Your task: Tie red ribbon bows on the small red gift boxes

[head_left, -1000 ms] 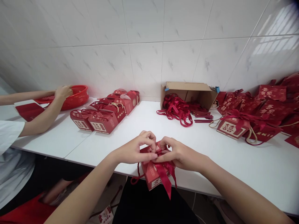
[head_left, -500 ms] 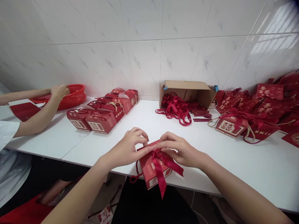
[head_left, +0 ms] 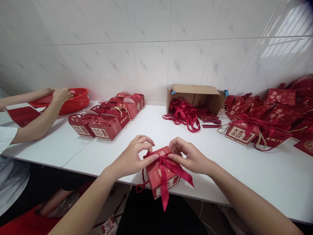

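A small red gift box (head_left: 154, 178) with pale printed characters rests at the table's front edge, its near end jutting slightly over. Across its top a dark red ribbon (head_left: 164, 184) is knotted, with two tails hanging down the near side. My left hand (head_left: 137, 156) pinches the ribbon left of the knot between thumb and fingers. On the other side my right hand (head_left: 189, 156) pinches it right of the knot, fingers curled. A red cord handle (head_left: 141, 186) hangs at the box's left. Fingertips partly hide the ribbon loops.
Left of centre stand several red gift boxes (head_left: 105, 129). A cardboard box (head_left: 195, 88) on its side holds loose ribbons (head_left: 182, 112). More ribboned boxes (head_left: 242, 132) are piled right. At far left, a co-worker's hands (head_left: 62, 94) are at a red basin (head_left: 81, 102).
My right hand's fingers have shifted up and back from the middle, so the knot shows more plainly. The ribbon beside the knot is now spread out to both sides.
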`<action>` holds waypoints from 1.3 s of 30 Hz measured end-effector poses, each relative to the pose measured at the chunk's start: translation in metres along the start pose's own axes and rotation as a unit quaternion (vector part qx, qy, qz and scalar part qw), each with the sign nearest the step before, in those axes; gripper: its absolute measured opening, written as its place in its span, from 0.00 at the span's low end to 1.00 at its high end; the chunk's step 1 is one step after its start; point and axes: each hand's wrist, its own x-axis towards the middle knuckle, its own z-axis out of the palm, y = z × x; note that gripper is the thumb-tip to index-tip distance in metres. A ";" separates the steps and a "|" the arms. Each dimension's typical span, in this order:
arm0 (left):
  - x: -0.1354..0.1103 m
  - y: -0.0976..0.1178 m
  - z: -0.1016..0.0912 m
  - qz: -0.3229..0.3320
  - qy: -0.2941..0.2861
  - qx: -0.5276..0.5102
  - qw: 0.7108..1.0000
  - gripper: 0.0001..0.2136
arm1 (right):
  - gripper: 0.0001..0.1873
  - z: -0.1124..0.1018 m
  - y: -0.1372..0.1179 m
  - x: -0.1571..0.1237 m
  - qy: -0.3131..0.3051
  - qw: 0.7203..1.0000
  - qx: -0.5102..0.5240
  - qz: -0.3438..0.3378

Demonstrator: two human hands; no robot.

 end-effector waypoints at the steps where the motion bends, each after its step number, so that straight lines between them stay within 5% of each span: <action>1: -0.001 0.001 0.000 0.013 0.015 0.029 0.999 0.12 | 0.04 0.000 0.000 0.000 0.002 1.000 0.004 -0.003; 6: -0.002 0.005 0.008 0.055 0.068 0.006 0.996 0.09 | 0.04 0.000 -0.001 0.000 0.024 0.999 0.020 -0.015; 15: 0.000 0.012 0.023 -0.079 -0.003 -0.308 0.948 0.07 | 0.05 0.002 0.002 0.001 0.041 0.999 0.030 -0.018; 25: 0.005 0.018 0.032 -0.155 0.063 -0.294 0.941 0.08 | 0.07 -0.003 0.006 -0.001 0.066 0.997 0.039 -0.020; 39: -0.002 0.006 0.032 -0.116 0.034 -0.323 0.939 0.10 | 0.11 -0.010 0.020 0.002 0.081 0.995 0.058 -0.008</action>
